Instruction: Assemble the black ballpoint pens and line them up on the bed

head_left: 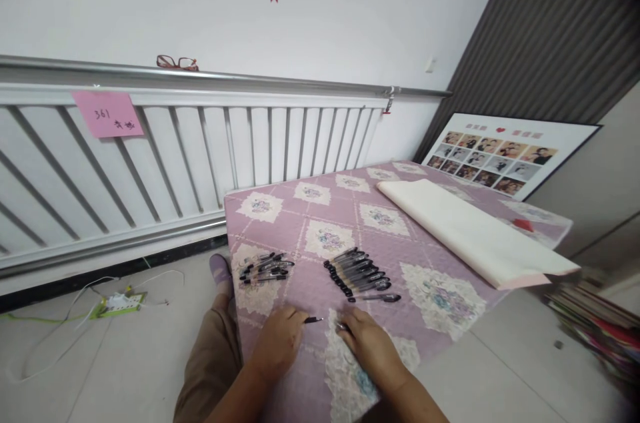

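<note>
My left hand (281, 337) is closed around a black pen (314, 319), its bare writing tip pointing right. Facing it across a small gap, my right hand (369, 339) pinches a pen cap (343, 327), mostly hidden by the fingers. Beyond my left hand lies a loose pile of uncapped pens (267, 267). A slanted row of several capped pens (357, 269) lies beyond my right hand, with one capped pen (375, 298) at its near end. All of them rest on a purple flowered tablecloth (310, 289).
A folded cream sheet (450, 223) covers the table's right part, near a photo board (505, 153). A white radiator (255, 143) runs behind, with glasses (177, 63) on its pipe. A power strip (119, 303) with cables lies on the floor at left.
</note>
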Available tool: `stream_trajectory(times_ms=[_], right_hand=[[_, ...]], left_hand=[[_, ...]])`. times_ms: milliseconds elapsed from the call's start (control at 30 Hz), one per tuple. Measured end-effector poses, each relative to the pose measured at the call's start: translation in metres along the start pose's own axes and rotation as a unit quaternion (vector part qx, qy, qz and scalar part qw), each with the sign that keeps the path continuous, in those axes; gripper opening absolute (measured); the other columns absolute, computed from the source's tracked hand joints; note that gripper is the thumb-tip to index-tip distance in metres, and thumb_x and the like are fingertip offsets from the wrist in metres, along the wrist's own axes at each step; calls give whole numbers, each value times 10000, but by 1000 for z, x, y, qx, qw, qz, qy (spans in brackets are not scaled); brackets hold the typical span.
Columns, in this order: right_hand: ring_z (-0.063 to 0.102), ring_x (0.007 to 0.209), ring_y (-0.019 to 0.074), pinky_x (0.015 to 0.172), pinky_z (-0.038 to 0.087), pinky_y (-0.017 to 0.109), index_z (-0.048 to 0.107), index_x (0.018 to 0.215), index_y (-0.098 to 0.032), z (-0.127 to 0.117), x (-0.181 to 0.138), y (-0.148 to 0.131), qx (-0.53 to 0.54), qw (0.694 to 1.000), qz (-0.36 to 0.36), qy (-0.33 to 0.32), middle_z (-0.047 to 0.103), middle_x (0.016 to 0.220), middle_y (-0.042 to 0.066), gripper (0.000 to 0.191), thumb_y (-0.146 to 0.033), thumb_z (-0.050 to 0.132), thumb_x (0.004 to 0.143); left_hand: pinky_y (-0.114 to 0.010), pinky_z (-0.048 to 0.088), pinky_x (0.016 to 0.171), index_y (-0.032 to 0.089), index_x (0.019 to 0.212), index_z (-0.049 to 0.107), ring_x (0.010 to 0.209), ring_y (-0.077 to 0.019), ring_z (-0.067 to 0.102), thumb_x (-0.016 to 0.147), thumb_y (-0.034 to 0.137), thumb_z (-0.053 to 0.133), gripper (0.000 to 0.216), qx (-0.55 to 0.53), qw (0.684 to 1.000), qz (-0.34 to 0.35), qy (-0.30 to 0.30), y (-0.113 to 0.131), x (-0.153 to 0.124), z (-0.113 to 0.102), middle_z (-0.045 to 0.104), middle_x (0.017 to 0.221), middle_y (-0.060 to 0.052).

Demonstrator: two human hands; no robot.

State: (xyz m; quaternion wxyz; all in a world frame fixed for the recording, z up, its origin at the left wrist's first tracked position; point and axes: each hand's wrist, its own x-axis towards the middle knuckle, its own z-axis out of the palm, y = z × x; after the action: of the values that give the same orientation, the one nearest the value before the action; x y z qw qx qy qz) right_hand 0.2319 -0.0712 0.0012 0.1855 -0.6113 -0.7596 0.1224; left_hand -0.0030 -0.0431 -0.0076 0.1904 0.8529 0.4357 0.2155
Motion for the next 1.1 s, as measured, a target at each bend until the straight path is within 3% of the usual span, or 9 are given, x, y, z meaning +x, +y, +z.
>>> stream_trajectory(times_ms=[133, 200, 333, 533, 733, 967, 1100], right_hand=[[578, 981, 247, 874, 443, 362, 620, 994, -191, 11, 14, -23, 88, 990, 5, 106, 641, 1012, 110, 207, -286, 501, 854], [596, 856, 225, 785, 455, 332, 607, 871, -194, 14, 18, -33, 132, 981, 48, 137, 649, 873, 82, 219, -340, 445, 887], [534, 589, 174, 566, 397, 273, 499, 629, -220, 24, 17, -49, 189, 970, 103, 109, 554, 591, 4, 384, -443, 362, 910], [497, 567, 168, 553, 351, 269, 476, 579, -219, 38, 19, -60, 218, 966, 107, 89, 518, 554, -13, 413, -468, 363, 889], [442, 541, 156, 541, 320, 268, 410, 539, -227, 41, 22, -60, 244, 961, 101, 84, 447, 525, -33, 366, -436, 435, 839], [505, 619, 157, 594, 398, 251, 532, 670, -209, 39, 15, -57, 295, 949, 88, 73, 526, 625, -20, 221, -365, 475, 816], [537, 649, 155, 626, 430, 248, 577, 874, -204, 39, 15, -54, 331, 937, 92, 71, 553, 685, -27, 159, -293, 535, 749]], left_hand=[[-372, 383, 919, 256, 1107, 590, 999, -198, 523, 863, 109, 413, 335, 7, 999, -20, 38, 0, -2, 0, 613, 1072, -31], [-382, 372, 927, 257, 1100, 591, 994, -200, 526, 851, 98, 419, 342, 12, 998, -27, 47, -1, -3, 1, 617, 1062, -29], [-389, 362, 929, 258, 1092, 587, 987, -199, 529, 846, 103, 435, 328, 11, 998, -15, 67, -5, -3, 4, 614, 1047, -26], [-391, 348, 917, 276, 1085, 581, 966, -195, 527, 856, 116, 447, 310, 7, 997, 19, 69, -6, -3, 6, 608, 1014, -15], [-381, 319, 905, 276, 1010, 598, 964, -186, 531, 908, 200, 461, 187, 6, 999, -2, 45, -7, -2, 8, 616, 982, 8], [-376, 303, 907, 271, 1013, 595, 971, -181, 529, 934, 234, 440, 177, 36, 999, -20, 11, -6, -1, 8, 616, 992, 8], [-363, 305, 898, 266, 1013, 597, 980, -175, 527, 936, 225, 433, 186, 43, 999, -17, 6, -5, -1, 7, 621, 990, 6]])
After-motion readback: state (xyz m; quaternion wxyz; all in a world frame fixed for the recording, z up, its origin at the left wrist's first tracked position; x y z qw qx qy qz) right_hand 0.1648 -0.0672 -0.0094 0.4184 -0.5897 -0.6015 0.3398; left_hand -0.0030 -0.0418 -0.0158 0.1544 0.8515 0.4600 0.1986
